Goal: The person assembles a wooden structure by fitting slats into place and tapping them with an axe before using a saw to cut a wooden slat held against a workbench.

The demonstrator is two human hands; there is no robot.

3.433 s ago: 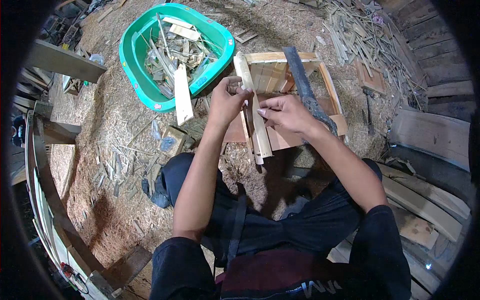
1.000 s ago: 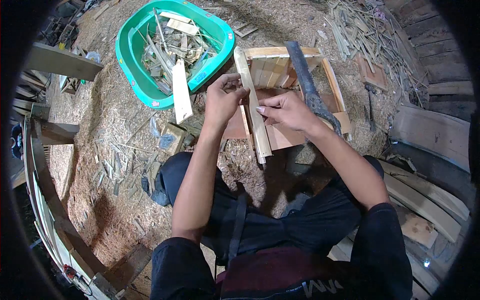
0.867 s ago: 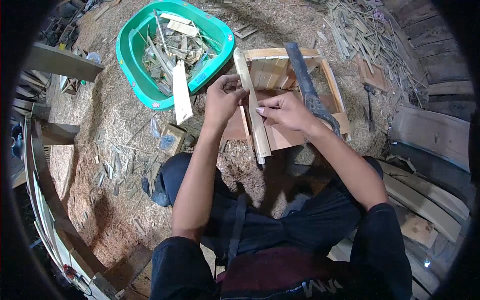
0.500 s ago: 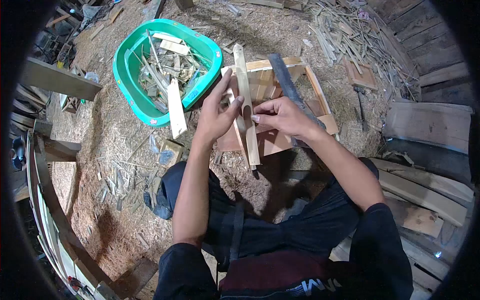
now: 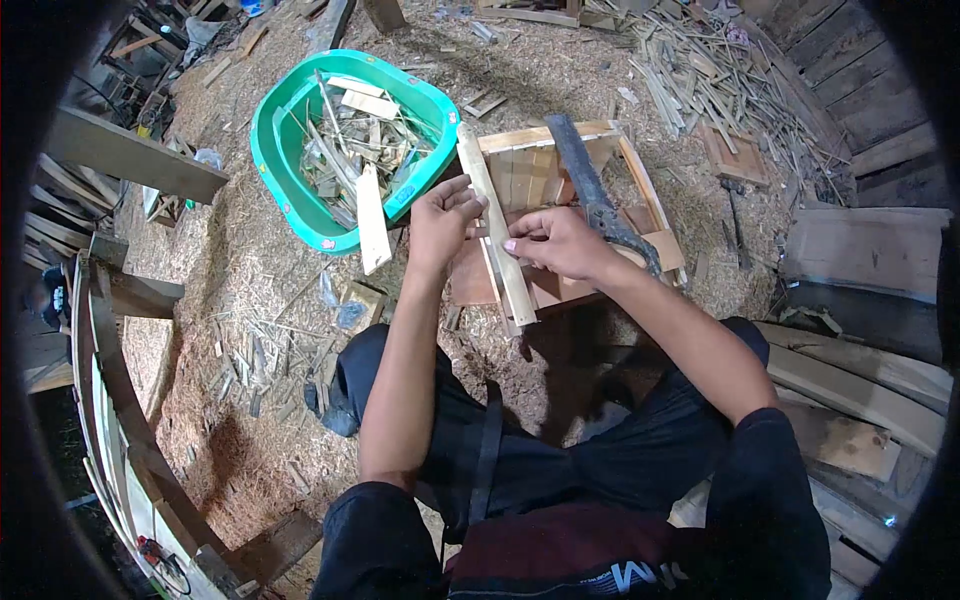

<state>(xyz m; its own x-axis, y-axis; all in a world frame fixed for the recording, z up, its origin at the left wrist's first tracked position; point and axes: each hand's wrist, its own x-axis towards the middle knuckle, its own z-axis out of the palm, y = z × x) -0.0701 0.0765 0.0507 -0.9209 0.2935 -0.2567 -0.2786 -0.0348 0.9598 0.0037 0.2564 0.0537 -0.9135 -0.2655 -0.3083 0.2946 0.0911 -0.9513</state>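
A long pale wooden strip (image 5: 497, 228) slants across the near left side of a wooden frame box (image 5: 641, 185). My left hand (image 5: 440, 225) is at the strip's left edge with fingers bent and closed; part of its grip is hidden. From the other side, my right hand (image 5: 565, 245) pinches the strip's right edge between thumb and fingers. A dark flat tool (image 5: 578, 170), apparently a handsaw, lies across the box, its lower end partly behind my right wrist. Another narrow wooden edge shows under the strip.
Beyond my left hand stands a green plastic tub (image 5: 268, 150) of wood offcuts, with one pale board (image 5: 373, 225) leaning out over its rim. Wood scraps (image 5: 690, 85) are heaped at the back right. Planks (image 5: 860, 390) lie to my right; shavings cover the floor.
My left hand has drawn its stretched index finger in and sits slightly lower on the strip. The strip's slant has increased. The whole view has shifted a little.
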